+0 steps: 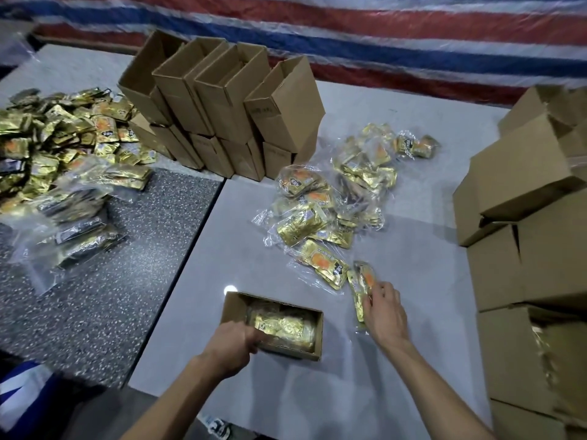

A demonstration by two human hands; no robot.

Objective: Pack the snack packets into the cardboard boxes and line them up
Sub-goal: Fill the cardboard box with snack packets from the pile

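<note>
Backdrop: red, white and blue striped plastic sheet [381, 42] across the top of the frame.
Tables: pale grey top [254, 392] at centre; dark speckled top [127, 296] beside it, at left.
Light: small glare spot [231, 289] on the pale top.

No text legible anywhere. Gold snack packets [324, 265] on the tabletop [254, 249]: dark printed characters beside an orange patch, too blurred to read. Same marks on a packet inside a clear bag [297, 184]. Stacked cardboard boxes [279, 115]: faint grey stamp on side walls, upper and lower rows, characters not resolvable. Packet heap [63, 134] far left: small print, unreadable
</note>
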